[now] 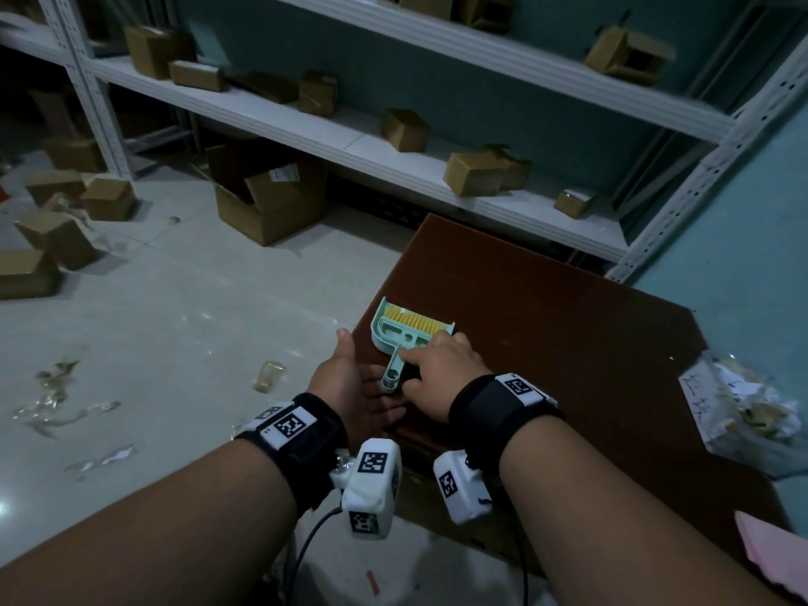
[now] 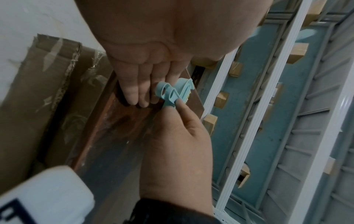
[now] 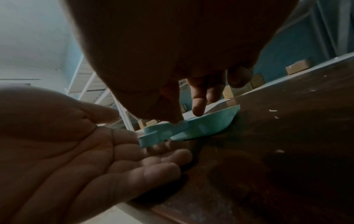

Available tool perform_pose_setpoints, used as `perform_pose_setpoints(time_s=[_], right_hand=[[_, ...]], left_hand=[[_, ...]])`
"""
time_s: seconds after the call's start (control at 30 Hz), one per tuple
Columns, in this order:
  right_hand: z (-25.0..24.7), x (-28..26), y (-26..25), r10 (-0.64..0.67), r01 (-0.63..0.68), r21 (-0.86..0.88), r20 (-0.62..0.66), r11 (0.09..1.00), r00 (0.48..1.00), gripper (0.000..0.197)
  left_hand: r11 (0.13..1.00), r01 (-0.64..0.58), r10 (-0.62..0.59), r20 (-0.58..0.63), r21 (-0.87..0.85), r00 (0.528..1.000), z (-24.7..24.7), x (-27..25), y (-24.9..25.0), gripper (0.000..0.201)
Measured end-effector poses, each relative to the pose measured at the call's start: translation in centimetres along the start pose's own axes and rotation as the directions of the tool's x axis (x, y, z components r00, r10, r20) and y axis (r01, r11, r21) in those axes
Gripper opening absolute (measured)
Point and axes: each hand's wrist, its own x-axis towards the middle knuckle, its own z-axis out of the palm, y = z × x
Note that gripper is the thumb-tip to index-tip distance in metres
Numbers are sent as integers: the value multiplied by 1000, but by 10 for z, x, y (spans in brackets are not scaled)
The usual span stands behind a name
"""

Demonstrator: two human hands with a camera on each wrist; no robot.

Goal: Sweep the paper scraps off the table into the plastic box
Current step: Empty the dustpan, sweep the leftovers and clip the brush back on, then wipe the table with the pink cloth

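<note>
Head view, nearest first: left hand (image 1: 350,387), palm up, fingers relaxed, at surface (image 1: 568,343) edge beneath dustpan set (image 1: 411,332) handle. Right hand (image 1: 441,378) pinches handle; best lifted level. Beyond, right of dustpan: plastic box (image 1: 743,413) holding paper scraps (image 1: 752,404).

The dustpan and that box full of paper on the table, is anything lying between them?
Almost nothing. In the head view, dark table stretches from the dustpan to the box, with one tiny white scrap near the box.
</note>
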Motion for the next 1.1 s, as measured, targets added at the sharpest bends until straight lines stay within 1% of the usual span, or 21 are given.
perform_pose_setpoints(time_s=[0.07,0.13,0.27,0.4,0.47,0.5,0.53,0.57,0.6,0.63,0.7,0.73,0.77,0.83,0.9,0.93,0.97,1.0,1.07,1.1], right_hand=[[2,-2,1,0,0,17,-5,1000,1000,59],[0,-8,5,0,2,62,-29,998,1000,63],[-7,-37,29,34,-4,210,-138,978,990,62],[-8,-80,71,106,-37,287,-231,957,967,57],[-5,-101,96,170,-78,317,-274,945,947,56],[-1,-113,110,207,-99,338,-299,936,931,54],[3,-123,125,250,-123,366,-326,923,912,54],[9,-132,139,298,-147,397,-352,906,887,53],[15,-143,154,349,-175,430,-370,886,861,52],[21,-151,167,398,-201,463,-379,863,836,51],[36,-168,197,499,-269,522,-371,810,783,51],[43,-177,211,542,-301,542,-363,784,758,50],[50,-184,224,579,-331,556,-358,763,733,50],[60,-201,248,651,-418,551,-336,722,681,50],[71,-217,270,699,-541,468,-286,699,655,53],[78,-222,280,720,-599,417,-255,684,645,57],[84,-226,288,743,-648,377,-219,662,632,61],[91,-227,296,768,-685,361,-180,632,614,64],[99,-225,304,811,-759,304,-92,575,577,60],[99,-224,303,816,-777,274,-49,566,576,55]], left_hand=[[1000,-11,11,8,27,1000,-2,-2,1,98],[996,-48,49,-8,76,999,-4,-3,2,101],[970,-130,139,-28,203,990,-5,-8,5,98],[912,-183,212,-39,367,976,2,-23,7,91],[858,-228,294,-76,460,953,9,-30,9,87],[802,-268,364,-82,534,928,14,-34,9,85],[722,-302,439,-76,622,895,18,-38,10,81],[632,-346,518,-46,694,854,22,-42,10,77],[557,-398,578,4,730,816,28,-45,8,74],[531,-445,603,47,721,796,33,-48,7,71],[532,-499,600,112,684,792,49,-55,-3,71],[502,-521,592,164,691,789,59,-60,-9,66],[441,-538,586,224,719,779,66,-63,-15,58],[277,-579,549,368,767,750,84,-62,-29,46],[80,-559,477,461,825,748,98,-55,-41,42],[-12,-526,442,476,850,760,104,-51,-46,42],[-82,-489,413,476,869,776,109,-47,-51,41],[-132,-462,388,475,877,790,114,-43,-54,40],[-229,-426,345,483,875,805,119,-37,-59,40],[-284,-404,323,484,869,813,120,-33,-61,40]])
